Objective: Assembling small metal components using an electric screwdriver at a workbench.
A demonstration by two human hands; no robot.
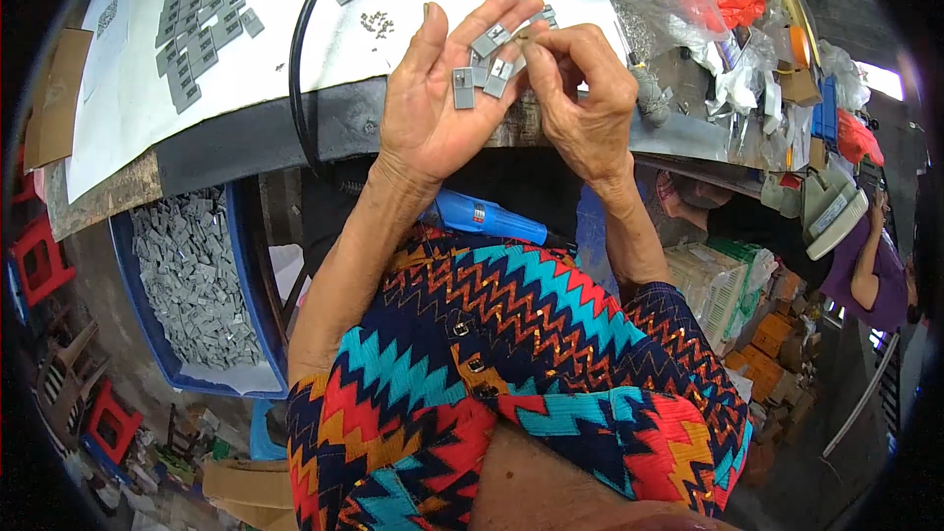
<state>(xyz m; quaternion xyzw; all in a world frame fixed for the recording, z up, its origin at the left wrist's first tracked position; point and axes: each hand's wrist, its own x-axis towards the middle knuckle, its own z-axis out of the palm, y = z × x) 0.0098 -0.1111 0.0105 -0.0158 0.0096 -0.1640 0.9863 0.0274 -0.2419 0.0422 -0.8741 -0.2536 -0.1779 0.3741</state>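
Note:
My left hand (428, 88) is turned palm up over the table's near edge, fingers stretched out. Several small grey rectangular pieces (464, 88), each with a slot near one end, lie across its palm and fingers. Close against those fingertips is my right hand (587, 79), its thumb and forefinger pinched together. Whatever sits in that pinch is too small to make out. Beyond my left hand, a little pile of tiny brass-coloured parts (377, 24) rests on the white tabletop (324, 54).
Rows of grey pieces (202, 44) cover the table's far left. A black cable (295, 79) loops over its edge. Below left stands a blue bin (236, 265) full of grey pieces. A blue tool (487, 216) lies at my lap. Plastic bags (678, 10) crowd the right; another person (870, 261) is beyond.

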